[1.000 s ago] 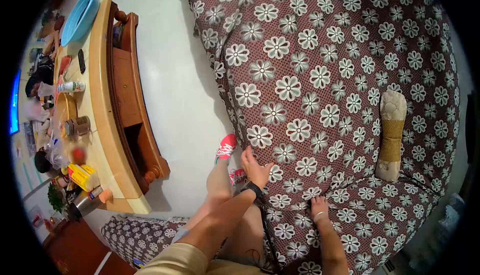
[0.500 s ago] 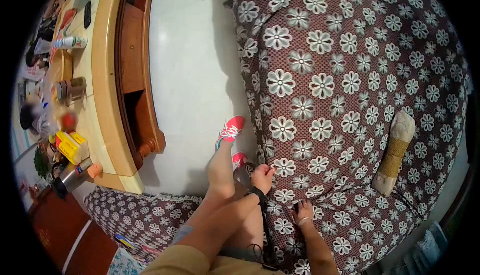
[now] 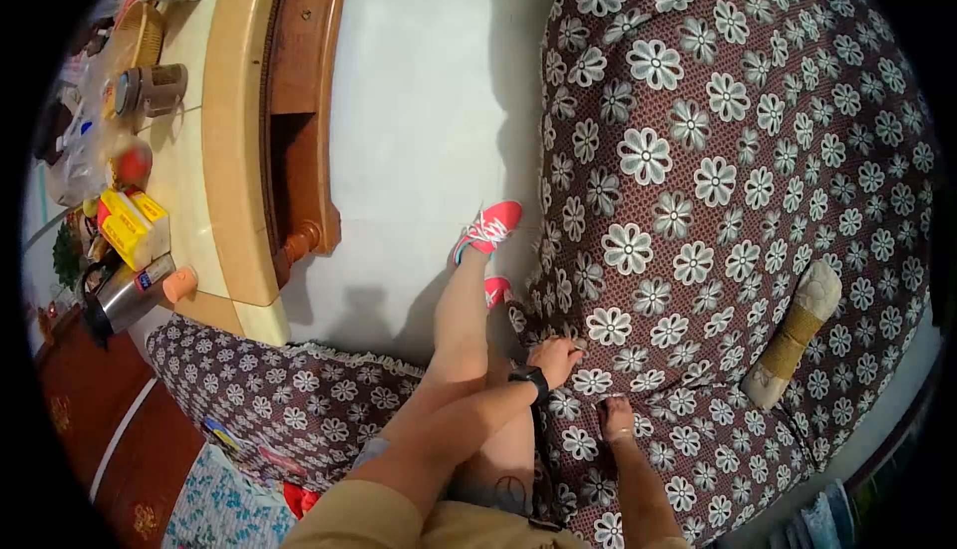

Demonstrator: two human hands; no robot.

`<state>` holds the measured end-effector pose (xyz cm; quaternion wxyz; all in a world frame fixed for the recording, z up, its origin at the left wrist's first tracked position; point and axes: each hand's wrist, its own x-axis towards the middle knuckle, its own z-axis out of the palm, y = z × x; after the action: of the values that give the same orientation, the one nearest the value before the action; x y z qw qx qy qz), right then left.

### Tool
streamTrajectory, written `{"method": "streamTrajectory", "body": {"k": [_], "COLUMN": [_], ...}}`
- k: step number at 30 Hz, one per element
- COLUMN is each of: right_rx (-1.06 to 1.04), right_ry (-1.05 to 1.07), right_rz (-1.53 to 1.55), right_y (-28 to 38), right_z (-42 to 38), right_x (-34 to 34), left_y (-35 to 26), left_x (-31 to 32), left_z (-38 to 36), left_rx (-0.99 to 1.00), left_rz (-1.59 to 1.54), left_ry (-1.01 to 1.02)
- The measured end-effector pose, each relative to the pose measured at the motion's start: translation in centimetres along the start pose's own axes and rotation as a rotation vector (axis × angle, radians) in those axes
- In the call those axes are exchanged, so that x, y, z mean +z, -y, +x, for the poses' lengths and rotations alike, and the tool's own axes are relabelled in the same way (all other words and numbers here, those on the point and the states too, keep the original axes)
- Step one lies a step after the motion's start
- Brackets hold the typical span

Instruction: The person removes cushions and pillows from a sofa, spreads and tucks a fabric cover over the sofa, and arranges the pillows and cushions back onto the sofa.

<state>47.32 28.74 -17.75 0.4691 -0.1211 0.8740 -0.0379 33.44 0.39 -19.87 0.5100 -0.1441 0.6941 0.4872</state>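
My left hand (image 3: 556,362), with a black watch (image 3: 530,379) on its wrist, is at the near left edge of the brown flowered cover (image 3: 688,260). Its thumb and fingers are pinched together; a small light thing may be between the fingertips, too small to name. To its right and closer to my body, my right hand (image 3: 617,419) is low over the same cover, a thin bracelet at the wrist. The fingers curl inward around a dark patch that I cannot make out. The hands are apart.
A cream roll with a tan band (image 3: 788,345) lies on the cover at right. My legs and pink shoes (image 3: 493,225) are over the pale floor (image 3: 429,100). At left, a wooden-edged table (image 3: 234,130) holds a yellow pack (image 3: 133,230), a flask (image 3: 125,300) and a jar (image 3: 155,88).
The view has shifted, so the cover and table edge sit farther right. My left hand stays pinched near the cover's edge. The fingers of my right hand look more curled in.
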Motion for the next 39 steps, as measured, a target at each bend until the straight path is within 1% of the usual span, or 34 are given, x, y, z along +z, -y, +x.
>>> {"method": "streamTrajectory", "body": {"k": [1, 2, 4, 5, 6, 9, 10, 12, 14, 15, 16, 17, 18, 19, 20, 21, 22, 23, 24, 26, 27, 28, 29, 30, 32, 33, 34, 35, 36, 37, 39], "right_rx": [0.08, 0.09, 0.114, 0.043, 0.019, -0.08, -0.124, 0.248, 0.37, -0.059, 0.36, 0.721, 0.841, 0.991, 1.129, 1.149, 1.177, 1.222, 1.279, 1.383, 1.425, 1.442, 1.434, 1.426, 1.344, 1.408, 1.523, 1.474, 1.443, 1.592, 1.645], "right_ry": [0.184, 0.293, 0.511, 0.631, 0.729, 0.99, 1.066, 1.122, 0.989, 1.044, 0.943, 0.706, 0.313, 0.089, -0.148, -0.367, -0.539, -0.687, -0.787, -0.788, -0.755, -0.725, -0.676, -0.628, -0.882, -0.983, -1.123, -1.074, -1.031, -1.074, -0.822], "right_rz": [-0.173, -0.189, -0.207, -0.233, -0.181, -0.014, 0.046, 0.01, -0.015, -0.166, 0.405, 0.987, 1.552, 1.752, 1.947, 2.015, 1.971, 1.782, 1.517, 1.073, 0.935, 0.868, 0.797, 0.724, 0.845, 1.34, 1.793, 1.536, 1.268, 1.323, 0.911], "right_y": [-0.5, -0.1, 2.0, 2.1, 1.6, -2.3, -3.7, -4.6, -5.1, -9.3, -8.4, -6.2, -6.5, -7.3, -7.9, -8.6, -8.9, -9.0, -9.0, -9.7, -10.2, -10.9, -15.9, -20.3, -19.6, -16.6, -10.8, -13.2, -14.9, -14.1, -13.2], "right_z": [0.2, 0.2, 1.3, 1.4, 1.4, 1.9, 2.0, 1.5, 1.6, 2.2, 1.0, -0.1, -1.3, -1.2, -0.6, 0.2, 1.2, 2.6, 3.7, 5.3, 5.5, 5.4, 6.9, 8.3, 6.2, 3.8, 0.7, 0.6, 0.3, 0.7, 1.8], "right_x": [1.5, 0.9, -3.1, -4.9, -6.1, -9.1, -9.3, -7.3, -5.3, 0.8, -4.0, -10.7, -10.4, -9.3, -8.2, -5.9, -4.0, -2.7, -1.7, -0.1, 0.6, 1.3, 12.6, 22.3, 22.0, 13.0, -2.2, 3.7, 8.0, 6.8, 5.0], "left_y": [0.3, 0.6, 1.3, 1.9, 0.6, -1.0, -2.0, -4.1, -6.2, -7.3, -8.3, -8.9, -8.9, -9.2, -9.4, -10.3, -11.2, -11.0, -10.6, -10.0, -9.7, -9.4, -8.3, -8.4, -9.0, -9.9, -11.6, -13.8, -15.0, -14.4, -12.8], "left_x": [-0.1, 0.0, 0.1, 0.0, -1.6, -3.7, -4.8, -6.4, -7.4, -8.0, -8.3, -8.2, -7.9, -7.8, -7.5, -7.9, -8.1, -7.4, -7.4, -7.8, -7.9, -8.0, -7.6, -7.1, -6.4, -6.4, -6.1, -5.9, -6.0, -5.9, -7.9], "left_z": [-0.4, -0.9, -2.0, -1.9, -2.5, -1.8, -1.4, -0.3, 1.0, 1.3, 1.4, 1.9, 2.4, 2.9, 3.3, 3.3, 3.2, 4.2, 5.3, 6.9, 7.2, 7.4, 8.2, 8.0, 7.2, 6.5, 5.0, 3.0, 2.2, 2.8, 5.8], "left_rx": [0.0, 0.054, 0.165, 0.265, 0.368, 0.664, 0.725, 0.854, 0.899, 0.859, 0.82, 0.762, 0.705, 0.711, 0.747, 0.698, 0.648, 0.578, 0.489, 0.302, 0.308, 0.313, 0.327, 0.38, 0.486, 0.538, 0.623, 0.706, 0.781, 0.783, 0.767], "left_rz": [-0.036, 0.011, 0.111, 0.162, 0.253, 0.403, 0.466, 0.593, 0.704, 0.721, 0.735, 0.737, 0.736, 0.713, 0.643, 0.519, 0.391, 0.334, 0.278, 0.166, 0.2, 0.234, 0.127, 0.164, 0.238, 0.254, 0.232, 0.212, 0.19, 0.288, 0.595], "left_ry": [0.092, 0.058, -0.002, -0.008, -0.075, -0.325, -0.337, -0.368, -0.368, -0.341, -0.316, -0.302, -0.293, -0.303, -0.405, -0.467, -0.521, -0.702, -0.7, -0.682, -0.68, -0.676, -0.603, -0.658, -0.769, -0.755, -0.682, -0.6, -0.522, -0.51, -0.484]}}
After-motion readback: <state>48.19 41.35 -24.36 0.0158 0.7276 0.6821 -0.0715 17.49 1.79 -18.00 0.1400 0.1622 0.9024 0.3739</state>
